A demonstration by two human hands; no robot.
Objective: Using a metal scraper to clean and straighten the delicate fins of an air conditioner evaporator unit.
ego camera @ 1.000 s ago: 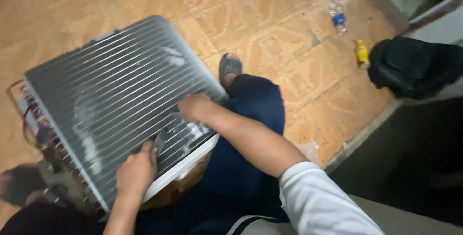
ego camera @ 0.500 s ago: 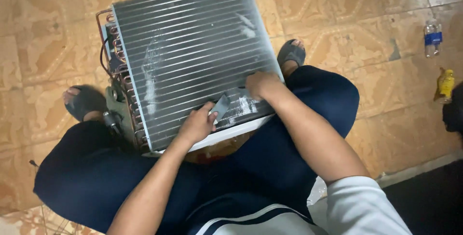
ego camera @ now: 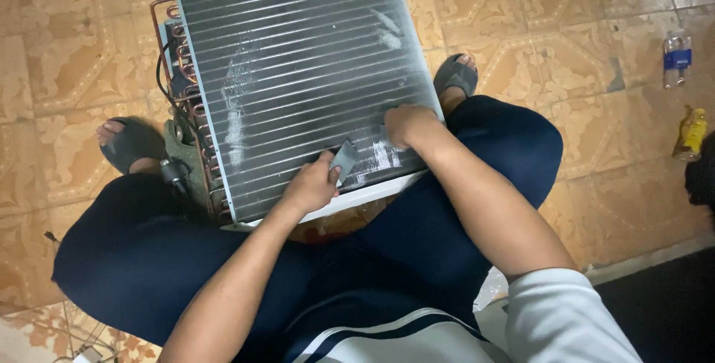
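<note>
Dim warm indoor light, soft shadows, dark lower-right corner, slight softness and wide-angle stretch at edges.

Grey finned coil (ego camera: pixel 298 72), tan patterned tiles (ego camera: pixel 566 50)

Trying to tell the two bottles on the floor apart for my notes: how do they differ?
The clear bottle is see-through with a blue band around its middle; the yellow bottle is yellow all over. The clear bottle lies farther from the person, the yellow bottle nearer, by the dark strip of floor. Both are small, lie on the patterned tile floor to the person's right, and are well away from both hands.
</note>
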